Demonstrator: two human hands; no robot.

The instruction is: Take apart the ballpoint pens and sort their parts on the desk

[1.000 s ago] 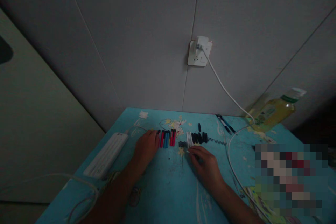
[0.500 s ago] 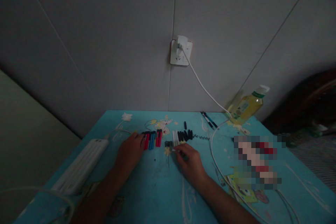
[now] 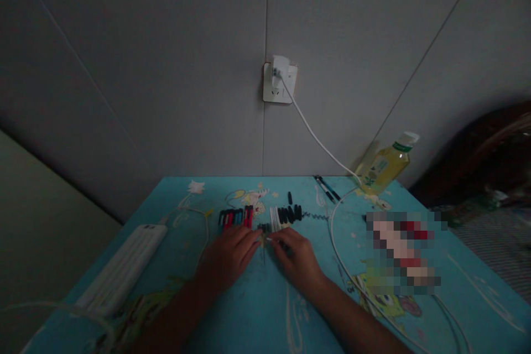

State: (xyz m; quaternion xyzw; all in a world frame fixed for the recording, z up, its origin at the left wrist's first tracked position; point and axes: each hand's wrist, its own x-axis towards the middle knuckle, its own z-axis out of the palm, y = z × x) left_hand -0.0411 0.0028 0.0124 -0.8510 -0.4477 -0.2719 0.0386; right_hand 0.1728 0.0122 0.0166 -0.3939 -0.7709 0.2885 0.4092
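Note:
My left hand (image 3: 230, 251) rests on the table just below a row of red and blue pen barrels with black clips (image 3: 235, 215). Its fingers are together, the tips beside some small dark pieces (image 3: 264, 228); anything within them is hidden. My right hand (image 3: 299, 254) pinches a small white piece (image 3: 269, 239), too small to name, pointing toward the left fingertips. Just above the right fingers stand side by side several thin white pen refills (image 3: 274, 217). Several short black tubular pieces (image 3: 289, 214) lie right of the refills, with one more black piece (image 3: 290, 197) behind them.
Coiled springs (image 3: 315, 215) trail to the right. Two pens (image 3: 327, 188) lie at the back edge. A yellow drink bottle (image 3: 385, 166) stands back right near a white cable (image 3: 333, 232). A white power strip (image 3: 124, 268) sits left. A pixelated object (image 3: 402, 249) lies right.
My left hand has moved right and nearer, from the left end of the pen barrels to beside my right fingertips. The right hand keeps its pinch. The view has shifted slightly.

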